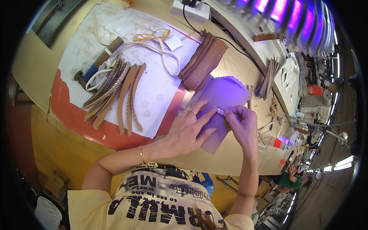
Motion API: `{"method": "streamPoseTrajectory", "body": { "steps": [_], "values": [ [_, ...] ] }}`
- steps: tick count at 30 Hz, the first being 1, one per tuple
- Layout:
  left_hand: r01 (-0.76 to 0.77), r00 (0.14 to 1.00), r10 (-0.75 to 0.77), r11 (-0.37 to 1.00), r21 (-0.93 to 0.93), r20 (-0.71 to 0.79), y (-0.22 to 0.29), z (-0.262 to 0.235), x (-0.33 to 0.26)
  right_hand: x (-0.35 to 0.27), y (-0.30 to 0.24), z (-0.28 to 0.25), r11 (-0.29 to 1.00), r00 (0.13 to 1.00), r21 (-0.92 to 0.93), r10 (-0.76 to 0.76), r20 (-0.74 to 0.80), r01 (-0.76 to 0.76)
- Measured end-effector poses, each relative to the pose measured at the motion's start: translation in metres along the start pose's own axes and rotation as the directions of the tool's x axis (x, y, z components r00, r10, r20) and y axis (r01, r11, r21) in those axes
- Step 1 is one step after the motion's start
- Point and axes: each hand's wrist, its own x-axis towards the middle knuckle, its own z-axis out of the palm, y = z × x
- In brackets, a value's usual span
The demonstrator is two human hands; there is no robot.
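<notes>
The person leans over the workbench (46,69), both hands together near its front edge, under a violet glow from the lamps (291,15) along the back. The left hand (188,128) lies flat, fingers spread, pressing down on a scalloped sheet (224,92) that looks purple in that light; its true colour cannot be told. The right hand (243,122) has its fingertips pinched on a small shiny piece (221,111), which sits on the sheet just beside the left forefinger. What that piece is, I cannot make out; it is too small and half covered by the fingers. The lower part of the sheet is hidden under the left palm.

Behind the sheet, touching its far edge, stands a stack of brown leather pieces (203,59). Toward the left side of the bench a white paper (153,88) lies over a red mat (73,111), and on it a fan of tan leather strips (115,90), some braided. A cream cord (153,42) loops beside them, with a dark-handled tool (97,61) partly buried under the strips. At the back edge a white power strip (190,9) is cut off by the frame. Another bundle of strips (268,76) leans at the right edge, blurred.
</notes>
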Motion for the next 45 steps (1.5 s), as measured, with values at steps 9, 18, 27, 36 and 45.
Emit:
{"method": "streamPoseTrajectory", "body": {
  "steps": [9,18,27,36,45],
  "values": [
    [-0.010,0.999,0.005,0.996,0.094,0.050,0.002,-0.004,0.002,-0.014,0.012,-0.044,0.999,0.989,-0.040,0.006,0.149,0.000],
    [-0.044,0.998,0.038,0.993,0.113,0.055,0.006,-0.001,0.004,-0.019,0.047,-0.044,0.994,0.984,0.100,-0.062,0.170,0.045],
    [-0.069,0.995,0.055,0.980,0.188,0.081,0.010,0.001,0.006,-0.014,0.071,-0.039,0.967,0.970,0.216,-0.176,0.170,0.138],
    [-0.077,0.995,0.065,0.982,0.170,0.080,0.008,0.003,0.006,-0.011,0.072,-0.040,0.959,0.961,0.245,-0.192,0.196,0.142],
    [-0.207,0.978,0.201,0.893,0.400,0.058,0.020,-0.006,-0.001,-0.017,0.058,-0.040,0.979,0.977,0.186,-0.118,0.175,0.085]
  ]
}}
